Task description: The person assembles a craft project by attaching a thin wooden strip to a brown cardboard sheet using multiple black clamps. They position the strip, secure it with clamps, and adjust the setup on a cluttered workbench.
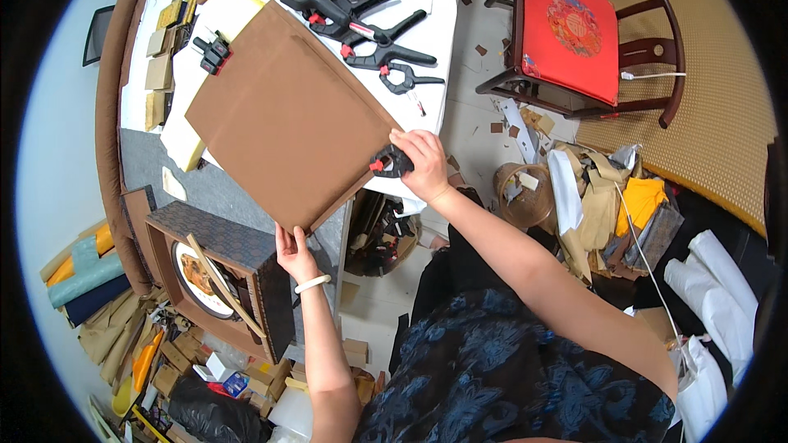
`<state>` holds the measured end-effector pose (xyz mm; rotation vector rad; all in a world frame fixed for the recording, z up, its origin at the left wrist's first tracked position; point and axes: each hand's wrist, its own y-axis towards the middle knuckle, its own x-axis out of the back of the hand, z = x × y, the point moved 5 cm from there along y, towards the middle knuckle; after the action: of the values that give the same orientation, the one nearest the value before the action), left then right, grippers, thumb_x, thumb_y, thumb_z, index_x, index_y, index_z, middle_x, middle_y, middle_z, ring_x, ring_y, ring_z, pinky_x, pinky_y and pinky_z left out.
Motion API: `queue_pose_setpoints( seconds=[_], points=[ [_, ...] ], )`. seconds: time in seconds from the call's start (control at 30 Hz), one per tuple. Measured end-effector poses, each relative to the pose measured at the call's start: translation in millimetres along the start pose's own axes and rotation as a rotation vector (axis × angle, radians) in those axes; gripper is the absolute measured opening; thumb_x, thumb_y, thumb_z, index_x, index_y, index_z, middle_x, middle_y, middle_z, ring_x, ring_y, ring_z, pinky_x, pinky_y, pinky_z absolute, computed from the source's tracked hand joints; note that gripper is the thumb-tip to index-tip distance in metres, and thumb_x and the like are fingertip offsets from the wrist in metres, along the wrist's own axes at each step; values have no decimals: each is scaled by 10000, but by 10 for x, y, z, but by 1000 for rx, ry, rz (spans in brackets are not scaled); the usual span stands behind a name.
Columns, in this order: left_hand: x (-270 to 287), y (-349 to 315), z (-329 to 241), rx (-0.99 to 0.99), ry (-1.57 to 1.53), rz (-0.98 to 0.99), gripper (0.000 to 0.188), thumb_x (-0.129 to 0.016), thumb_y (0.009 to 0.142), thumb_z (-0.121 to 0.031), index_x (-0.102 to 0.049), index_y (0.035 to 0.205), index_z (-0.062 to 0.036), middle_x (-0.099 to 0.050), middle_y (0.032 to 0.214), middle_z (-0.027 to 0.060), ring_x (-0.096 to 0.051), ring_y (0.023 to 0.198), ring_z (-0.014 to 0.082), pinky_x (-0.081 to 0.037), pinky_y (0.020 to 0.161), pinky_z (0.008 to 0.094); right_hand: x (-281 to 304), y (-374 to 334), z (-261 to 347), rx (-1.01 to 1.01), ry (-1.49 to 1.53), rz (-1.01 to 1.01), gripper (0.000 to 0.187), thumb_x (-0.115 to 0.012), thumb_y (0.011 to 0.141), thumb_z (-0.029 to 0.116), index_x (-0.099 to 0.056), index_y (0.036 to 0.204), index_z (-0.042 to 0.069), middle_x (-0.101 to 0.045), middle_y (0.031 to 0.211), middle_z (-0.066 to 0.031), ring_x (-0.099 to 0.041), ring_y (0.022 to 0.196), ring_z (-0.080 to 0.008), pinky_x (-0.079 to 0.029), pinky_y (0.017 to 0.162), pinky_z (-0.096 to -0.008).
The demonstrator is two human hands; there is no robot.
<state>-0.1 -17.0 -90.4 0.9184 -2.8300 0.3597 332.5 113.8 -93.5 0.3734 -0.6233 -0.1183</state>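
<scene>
A flat brown fabric-covered panel (300, 115), perhaps a shallow case, lies tilted over the white worktop. My left hand (295, 254) pinches its near corner, with the thumb on top. At the right corner my right hand (425, 166) grips a small black spring clamp (392, 162) with red pads, its jaws at the panel's edge. Another black spring clamp (215, 53) bites the far-left edge. Beyond the panel, several black spring clamps (336, 4) lie in a pile, and a smaller clamp (406, 79) rests nearer the table's right edge.
An open patterned box (222, 234) with a round picture inside stands at the left. Wooden blocks (160, 70) line the table's far left. A red-seated chair (570, 33) stands at the right, near a waste bin (525, 197) and heaped scraps (603, 205).
</scene>
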Motion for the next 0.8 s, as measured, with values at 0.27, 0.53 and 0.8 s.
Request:
queue_pose_setpoints(
  seconds=[0.27,0.53,0.8],
  points=[
    [-31,-27,-98,29,13,-33,583,-615,966,51,-390,1504,54,-467,1515,198,-510,1344,244,-412,1130,377,1,59,-10,9,-1,69,550,-713,648,33,-685,1195,71,-678,1212,-36,-590,1080,-258,-459,972,-408],
    [2,194,-356,227,-195,-283,912,-750,919,-132,-126,1571,-3,-410,1535,268,-459,1381,289,-355,1157,429,-132,-7,-81,-55,30,97,583,-694,654,-30,-670,1224,88,-666,1222,-50,-566,1139,-289,-432,1021,-409],
    [52,426,-653,479,-228,151,398,-792,873,-167,-645,1207,-8,-692,1143,74,-625,1102,173,-452,1003,315,-28,106,35,-49,81,67,377,-785,695,-10,-675,1053,32,-697,1068,-126,-632,1029,-340,-504,924,-413]
  ],
)
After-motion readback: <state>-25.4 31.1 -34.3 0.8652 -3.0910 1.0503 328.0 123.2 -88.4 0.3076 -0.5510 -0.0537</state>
